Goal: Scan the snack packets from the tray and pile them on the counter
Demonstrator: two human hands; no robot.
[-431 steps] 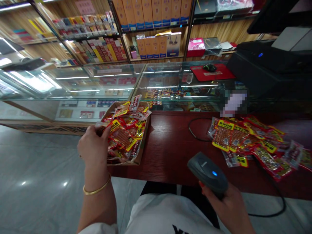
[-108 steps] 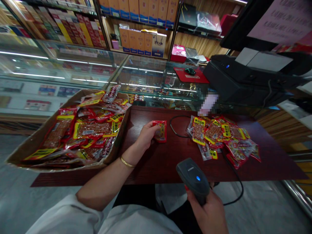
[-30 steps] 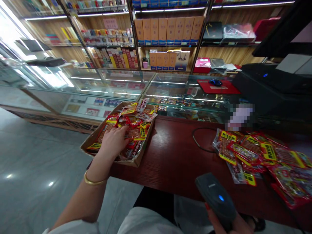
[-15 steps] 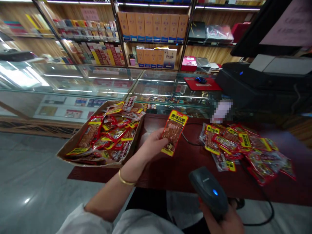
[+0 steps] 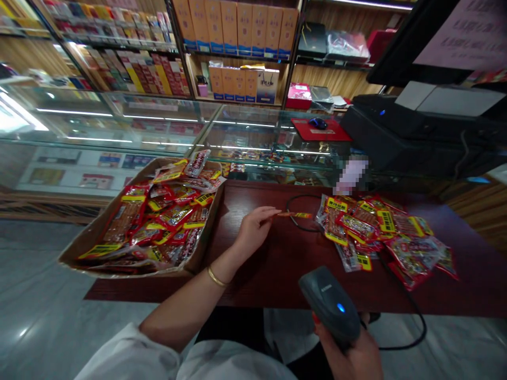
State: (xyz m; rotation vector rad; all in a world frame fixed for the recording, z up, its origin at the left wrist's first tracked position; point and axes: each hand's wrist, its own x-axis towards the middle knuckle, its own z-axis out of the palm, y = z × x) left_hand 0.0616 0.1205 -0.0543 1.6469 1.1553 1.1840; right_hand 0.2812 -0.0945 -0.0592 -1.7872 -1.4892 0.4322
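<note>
My left hand [image 5: 256, 227] pinches one end of a snack packet [image 5: 295, 215], now seen nearly edge-on above the dark red counter. A gold bangle circles that wrist. My right hand [image 5: 352, 353] is wrapped round the handle of a black barcode scanner [image 5: 330, 303] with a blue light on top. The scanner's head points forward and left, toward the counter. To the left stands an open cardboard box [image 5: 209, 232] full of red and yellow snack packets [image 5: 174, 216]. At the right lies a loose pile of similar packets [image 5: 368, 224].
The wooden counter [image 5: 253, 279] spans the front. Behind it are a glass display case [image 5: 158, 124], a red mouse pad [image 5: 332, 132] and a black monitor [image 5: 396, 47]. The scanner's cable [image 5: 422, 322] loops at the right. Shelves with boxes [image 5: 237, 31] line the back.
My left hand has turned the packet from face-up to nearly edge-on. The scanner stays in my right hand, and the whole view has shifted slightly.
</note>
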